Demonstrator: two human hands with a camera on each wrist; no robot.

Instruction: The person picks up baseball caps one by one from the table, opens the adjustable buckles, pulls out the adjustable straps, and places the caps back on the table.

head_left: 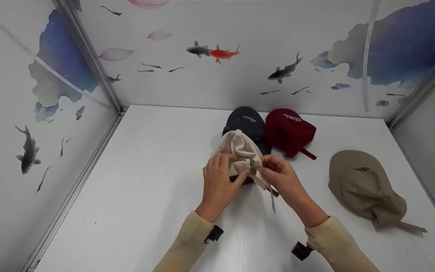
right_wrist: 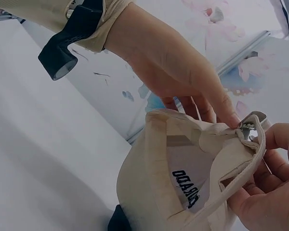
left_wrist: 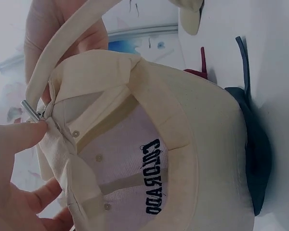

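Observation:
Both hands hold a cream baseball cap (head_left: pixel 236 145) by its back strap, with the opening facing me. My left hand (head_left: pixel 219 181) grips the cap's rear edge, its thumb beside the metal buckle (left_wrist: pixel 31 110) in the left wrist view. My right hand (head_left: pixel 283 179) pinches the cream strap (right_wrist: pixel 236 185) near that buckle. Dark lettering (left_wrist: pixel 153 178) shows reversed inside the crown. Behind the cream cap lies a dark grey cap (head_left: pixel 246 119), partly covered by it in the head view. A dark strap end (head_left: pixel 274 192) sticks out below the cream cap.
A dark red cap (head_left: pixel 289 130) lies beside the grey one at the back of the white table (head_left: pixel 134 170). An olive-brown cap (head_left: pixel 364 185) rests on the right, its strap trailing outward. Printed panels (head_left: pixel 240 83) with fish enclose the table's back and sides.

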